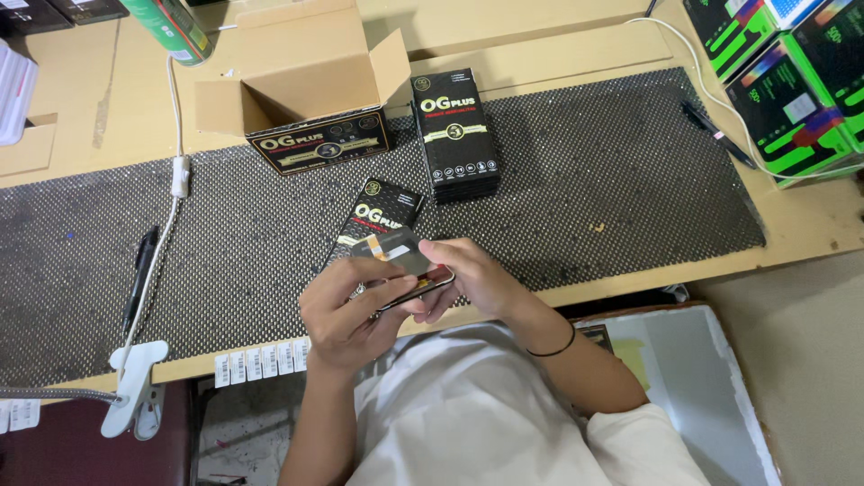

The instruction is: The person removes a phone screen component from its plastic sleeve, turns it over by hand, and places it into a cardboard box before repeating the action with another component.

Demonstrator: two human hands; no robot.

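My left hand (346, 310) and my right hand (468, 274) hold a dark phone (423, 286) between them, just above the desk's front edge. A thin clear film with an orange tab (396, 247) lifts off the phone's upper side, pinched at my fingertips. Directly behind my hands a slim black and gold flat package (382, 211) lies on the dark mesh mat (585, 180). A stack of the same black packages (454, 135) stands further back.
An open cardboard box (301, 85) sits at the back left. A white cable (175, 162) runs to a white clip lamp (135, 387). Black pens lie at the left (139, 279) and right (718, 135). Green boxes (792, 81) fill the far right.
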